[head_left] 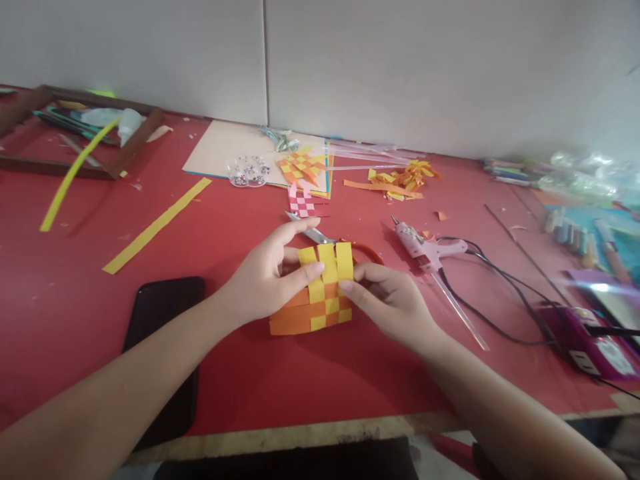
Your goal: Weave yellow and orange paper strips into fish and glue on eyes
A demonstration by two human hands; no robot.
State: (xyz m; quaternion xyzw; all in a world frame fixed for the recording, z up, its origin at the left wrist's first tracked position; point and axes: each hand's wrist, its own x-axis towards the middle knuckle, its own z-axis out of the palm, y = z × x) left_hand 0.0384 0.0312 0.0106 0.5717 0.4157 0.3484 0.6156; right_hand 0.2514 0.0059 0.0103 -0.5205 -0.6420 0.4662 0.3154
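Observation:
A woven piece of yellow and orange paper strips sits on the red table between my hands. My left hand holds its left side, thumb and fingers pinched around the upper yellow strips. My right hand grips the right edge, fingers curled on the weave. Scissors with red handles lie just behind the weave, partly hidden by it.
A black phone lies front left. A pink glue gun with black cord lies to the right. Loose yellow strips, a pink checked weave, another orange-yellow weave, paper scraps and a wooden frame sit farther back.

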